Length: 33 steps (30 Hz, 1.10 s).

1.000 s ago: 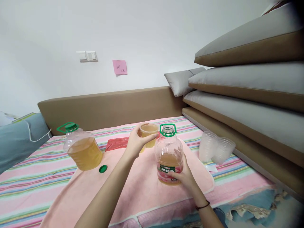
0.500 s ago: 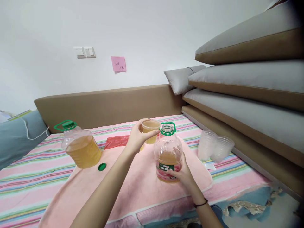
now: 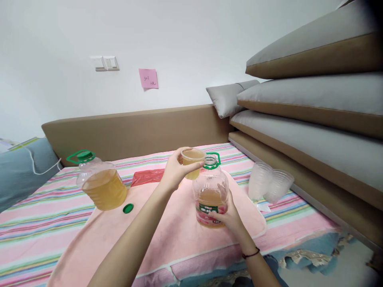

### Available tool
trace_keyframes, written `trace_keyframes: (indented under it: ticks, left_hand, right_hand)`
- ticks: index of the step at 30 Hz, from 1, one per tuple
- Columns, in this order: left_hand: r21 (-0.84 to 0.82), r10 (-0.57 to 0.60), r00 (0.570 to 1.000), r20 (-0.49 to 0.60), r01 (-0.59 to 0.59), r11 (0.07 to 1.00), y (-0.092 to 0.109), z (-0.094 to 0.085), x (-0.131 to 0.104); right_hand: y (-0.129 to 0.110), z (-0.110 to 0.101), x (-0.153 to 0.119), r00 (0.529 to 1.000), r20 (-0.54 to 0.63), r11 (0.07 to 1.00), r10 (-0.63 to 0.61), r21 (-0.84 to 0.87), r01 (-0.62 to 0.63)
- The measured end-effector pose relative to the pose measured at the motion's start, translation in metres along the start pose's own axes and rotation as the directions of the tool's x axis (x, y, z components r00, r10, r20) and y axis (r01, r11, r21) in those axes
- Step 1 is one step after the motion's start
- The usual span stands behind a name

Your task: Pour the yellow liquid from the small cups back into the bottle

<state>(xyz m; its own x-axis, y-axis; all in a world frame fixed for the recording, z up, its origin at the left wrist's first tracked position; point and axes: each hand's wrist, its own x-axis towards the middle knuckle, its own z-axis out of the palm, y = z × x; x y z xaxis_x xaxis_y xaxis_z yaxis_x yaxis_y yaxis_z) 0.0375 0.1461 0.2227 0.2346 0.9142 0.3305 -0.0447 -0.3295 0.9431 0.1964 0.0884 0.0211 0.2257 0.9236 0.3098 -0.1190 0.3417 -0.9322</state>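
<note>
My left hand (image 3: 177,170) is closed around a clear plastic cup (image 3: 192,159) of yellowish liquid, raised beside the neck of an uncapped plastic jug. That jug (image 3: 210,195) has a green handle ring and a pink and green label, and is partly filled with the same coloured liquid. My right hand (image 3: 229,215) grips the jug low on its right side, thumb across the label. The cup's rim sits at about the height of the jug's open mouth; whether they touch I cannot tell. A green cap (image 3: 128,208) lies on the pink cloth (image 3: 167,239).
At left stands another jug (image 3: 104,189) of yellow liquid, capped in green. A red plastic bag (image 3: 146,177) lies behind my left forearm. Two stacks of clear cups (image 3: 271,182) lean at the right, near piled grey cushions (image 3: 311,99). A brown backboard (image 3: 134,127) runs along the wall.
The cup in my left hand has shifted slightly right and up, closer to the jug's neck. My right hand keeps its grip on the jug; the whole view has shifted slightly.
</note>
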Motion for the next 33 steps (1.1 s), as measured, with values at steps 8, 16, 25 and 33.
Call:
trace_keyframes:
  ticks: [8, 16, 25, 33]
  left_hand:
    - [0.015, -0.014, 1.0, 0.012, 0.014, 1.0, -0.001, 0.001, 0.001]
    - [0.073, -0.024, 1.0, 0.02, 0.022, 0.997, 0.003, 0.001, 0.001]
    - [0.158, -0.034, 0.998, 0.055, 0.024, 0.987, 0.008, -0.002, 0.004]
    - [0.277, -0.029, 0.993, 0.113, -0.004, 0.961, 0.017, -0.005, 0.003]
  right_hand:
    - [0.002, 0.0, 0.001, 1.0, -0.014, 1.0, -0.009, -0.002, 0.009]
    - [-0.004, 0.002, -0.002, 1.0, -0.007, 1.0, 0.008, 0.03, -0.008]
    - [0.003, -0.002, 0.0, 0.999, 0.005, 0.999, -0.046, -0.012, 0.046]
    - [0.009, -0.003, 0.0, 0.999, -0.001, 0.999, -0.042, 0.002, 0.042]
